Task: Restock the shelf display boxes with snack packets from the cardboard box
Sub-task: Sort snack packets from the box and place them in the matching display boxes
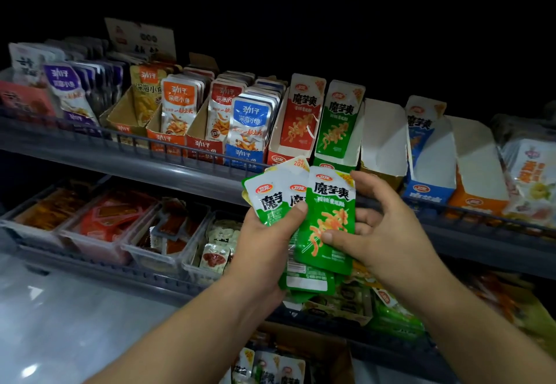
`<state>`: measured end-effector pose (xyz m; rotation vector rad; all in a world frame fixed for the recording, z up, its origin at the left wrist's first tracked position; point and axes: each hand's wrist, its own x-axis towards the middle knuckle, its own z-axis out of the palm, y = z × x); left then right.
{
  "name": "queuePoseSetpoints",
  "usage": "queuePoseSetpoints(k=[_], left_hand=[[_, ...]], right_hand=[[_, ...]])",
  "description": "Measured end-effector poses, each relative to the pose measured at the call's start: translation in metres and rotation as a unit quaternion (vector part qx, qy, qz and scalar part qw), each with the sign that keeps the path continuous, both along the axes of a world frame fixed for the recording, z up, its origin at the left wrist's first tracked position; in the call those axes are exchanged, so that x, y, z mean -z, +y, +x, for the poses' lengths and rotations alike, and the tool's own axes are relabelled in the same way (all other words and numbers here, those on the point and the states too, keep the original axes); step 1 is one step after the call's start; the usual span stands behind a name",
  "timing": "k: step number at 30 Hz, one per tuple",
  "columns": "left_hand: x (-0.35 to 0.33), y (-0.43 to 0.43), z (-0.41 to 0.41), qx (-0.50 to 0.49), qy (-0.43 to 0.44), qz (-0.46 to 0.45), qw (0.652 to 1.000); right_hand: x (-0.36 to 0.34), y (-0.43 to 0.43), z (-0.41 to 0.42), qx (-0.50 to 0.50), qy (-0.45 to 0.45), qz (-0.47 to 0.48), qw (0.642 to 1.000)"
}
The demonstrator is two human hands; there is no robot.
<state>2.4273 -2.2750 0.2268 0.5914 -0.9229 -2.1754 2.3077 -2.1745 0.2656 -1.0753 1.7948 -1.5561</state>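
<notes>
Shelf display box (pixel 321 161) (green packets (pixel 338 119) inside)

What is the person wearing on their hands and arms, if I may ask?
Nothing that shows. The left hand and right hand have no gloves, and no ring, watch or bracelet is visible. The forearms are uncovered down to the frame's edge, with no sleeve in view.

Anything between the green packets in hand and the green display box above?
Nothing visible. Left hand and right hand hold the green packets just below the green display box; a standing packet is already in it.
</notes>
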Motion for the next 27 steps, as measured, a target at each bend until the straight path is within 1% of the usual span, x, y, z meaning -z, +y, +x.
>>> queuePoseSetpoints(k=[4, 9, 11, 14, 19, 20, 22, 24, 25, 27], left_hand=[[0.005, 0.001, -0.001, -0.008, 0.005, -0.009, 1.0], [0.011, 0.004, -0.005, -0.009, -0.019, 0.002, 1.0], [0.014, 0.006, -0.006, -0.004, -0.038, 0.006, 0.999], [0.015, 0.009, -0.008, 0.002, -0.055, 0.034, 0.998], [0.012, 0.005, -0.006, 0.056, -0.075, 0.109, 0.99], [0.011, 0.005, -0.005, 0.058, -0.08, 0.111, 0.989], [0.01, 0.004, -0.004, 0.049, -0.085, 0.101, 0.99], [0.009, 0.003, -0.002, 0.027, -0.095, 0.082, 0.992], [0.009, 0.002, 0.0, 0.02, -0.101, 0.067, 0.992], [0.008, 0.003, 0.002, 0.013, -0.111, 0.038, 0.993]], right_hand=[[0.01, -0.001, 0.004, 0.042, -0.088, -0.015, 0.995], [0.019, 0.0, 0.004, 0.093, -0.145, -0.015, 0.985], [0.019, 0.001, 0.003, 0.108, -0.146, -0.012, 0.983], [0.02, 0.002, 0.003, 0.121, -0.148, 0.0, 0.982], [0.021, 0.0, -0.007, 0.117, -0.225, 0.025, 0.967], [0.02, 0.001, -0.009, 0.111, -0.232, 0.028, 0.966], [0.013, 0.004, -0.015, 0.102, -0.234, 0.026, 0.967], [0.002, 0.01, -0.023, 0.114, -0.216, 0.001, 0.97], [-0.004, 0.013, -0.028, 0.133, -0.191, -0.018, 0.972], [-0.014, 0.019, -0.032, 0.175, -0.106, -0.04, 0.978]])
